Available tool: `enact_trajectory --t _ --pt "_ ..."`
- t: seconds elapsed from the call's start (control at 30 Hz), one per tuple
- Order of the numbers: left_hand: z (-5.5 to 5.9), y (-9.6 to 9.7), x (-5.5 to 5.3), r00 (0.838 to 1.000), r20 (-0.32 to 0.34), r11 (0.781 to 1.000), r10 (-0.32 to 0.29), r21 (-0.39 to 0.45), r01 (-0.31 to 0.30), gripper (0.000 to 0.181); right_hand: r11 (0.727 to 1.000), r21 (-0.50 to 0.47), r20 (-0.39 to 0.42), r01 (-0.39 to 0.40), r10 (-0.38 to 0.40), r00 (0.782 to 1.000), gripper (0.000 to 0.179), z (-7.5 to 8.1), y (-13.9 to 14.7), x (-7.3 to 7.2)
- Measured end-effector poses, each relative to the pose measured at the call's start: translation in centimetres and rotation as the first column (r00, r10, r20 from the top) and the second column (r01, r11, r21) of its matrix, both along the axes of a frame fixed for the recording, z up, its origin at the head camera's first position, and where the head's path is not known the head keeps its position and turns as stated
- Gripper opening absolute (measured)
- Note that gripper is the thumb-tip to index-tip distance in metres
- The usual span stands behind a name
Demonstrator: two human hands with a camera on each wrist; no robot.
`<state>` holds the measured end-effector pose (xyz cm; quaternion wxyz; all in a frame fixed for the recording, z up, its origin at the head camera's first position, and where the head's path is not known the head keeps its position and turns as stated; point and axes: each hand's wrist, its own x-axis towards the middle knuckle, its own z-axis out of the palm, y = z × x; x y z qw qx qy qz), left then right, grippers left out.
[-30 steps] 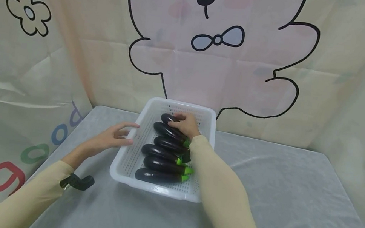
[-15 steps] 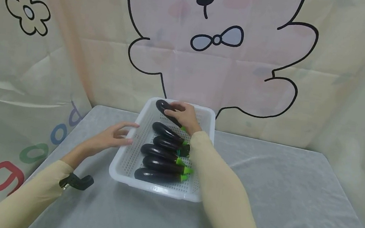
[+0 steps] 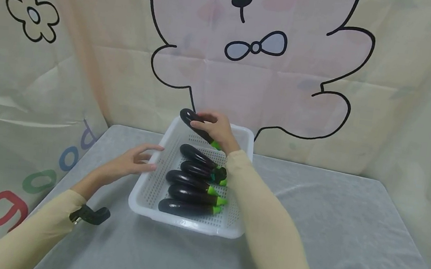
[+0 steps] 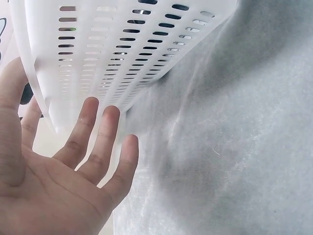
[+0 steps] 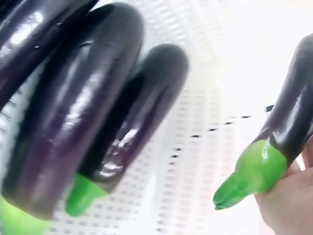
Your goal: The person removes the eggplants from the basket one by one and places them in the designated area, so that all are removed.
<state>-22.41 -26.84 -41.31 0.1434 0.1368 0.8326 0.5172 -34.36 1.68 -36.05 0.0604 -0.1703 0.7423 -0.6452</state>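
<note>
My right hand (image 3: 218, 130) grips a dark purple eggplant (image 3: 187, 116) by its middle, raised at the back of a white perforated basket (image 3: 136, 209). The held eggplant's green stem end (image 5: 259, 171) points away from the fingers in the right wrist view. Several more eggplants (image 3: 192, 193) lie side by side in the basket, most with green stem ends to the right. Beside the basket's left side, my left hand (image 3: 134, 160) has its fingers spread, thumb and index tips at the rim. In the left wrist view, the other fingers (image 4: 108, 127) extend loosely outside the perforated wall.
The basket stands on a table with a grey cloth (image 3: 329, 225). Behind it hangs a curtain (image 3: 293, 94) with a bear drawing, close to the basket's back rim. A dark strap (image 3: 90, 214) sits on the left wrist.
My right hand has lifted the rearmost eggplant from its row, moving up and toward the back rim. The left hand stays in place at the basket's side.
</note>
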Motion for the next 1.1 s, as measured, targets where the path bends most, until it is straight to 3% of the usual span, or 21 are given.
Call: enact_trajectory --t 0.4,1.1 --pt "0.2 0.2 0.0 1.0 -0.006 1.0 -0.018 -0.007 0.018 0.06 0.999 0.01 -0.032 -0.045 0.045 0.998 0.044 4.1 1.4 1.0" --pt "0.3 0.4 0.2 1.0 -0.02 1.0 -0.014 -0.019 0.014 0.062 0.999 -0.022 -0.094 -0.038 0.036 0.995 0.042 7.4 8.3 3.1"
